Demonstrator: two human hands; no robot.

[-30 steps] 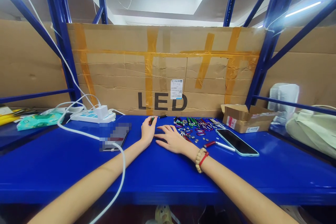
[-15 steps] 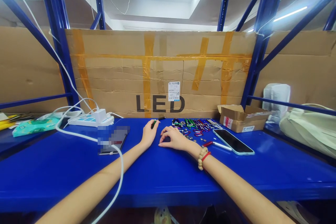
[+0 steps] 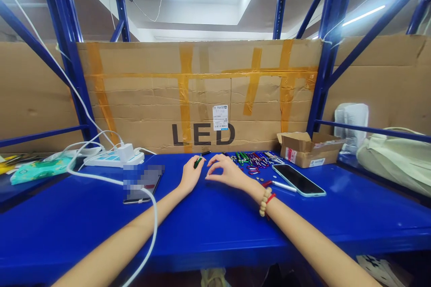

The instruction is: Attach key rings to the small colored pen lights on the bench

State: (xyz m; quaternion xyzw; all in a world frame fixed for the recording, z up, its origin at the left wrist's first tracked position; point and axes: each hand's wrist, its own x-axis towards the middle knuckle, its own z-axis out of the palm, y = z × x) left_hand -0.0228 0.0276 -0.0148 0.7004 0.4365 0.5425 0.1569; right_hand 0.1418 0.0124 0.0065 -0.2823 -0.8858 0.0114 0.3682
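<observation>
My left hand (image 3: 191, 174) is closed around a small dark green and black cylinder (image 3: 197, 163), whose kind is too small to make out. Just to the right, my right hand (image 3: 226, 171) arches over the blue tabletop. Its thumb and fingers are apart, with a gap between them and nothing seen in it. Beyond my left hand lies a small black piece (image 3: 205, 153). A pile of coloured metal carabiners (image 3: 254, 161), green, red, blue and silver, is spread to the right of my right hand, which hides part of it.
A phone (image 3: 298, 180) and a silver-and-red pen (image 3: 283, 186) lie at the right, before an open cardboard box (image 3: 308, 149). Leftward are a dark phone (image 3: 148, 186), a power strip (image 3: 111, 158) and a white cable (image 3: 155, 215) crossing my left forearm. Cardboard (image 3: 151, 103) walls the back.
My right hand's thumb and fingers have spread further apart, and the hand has risen slightly. My left hand keeps its hold on the small cylinder. The whole view has shifted a little.
</observation>
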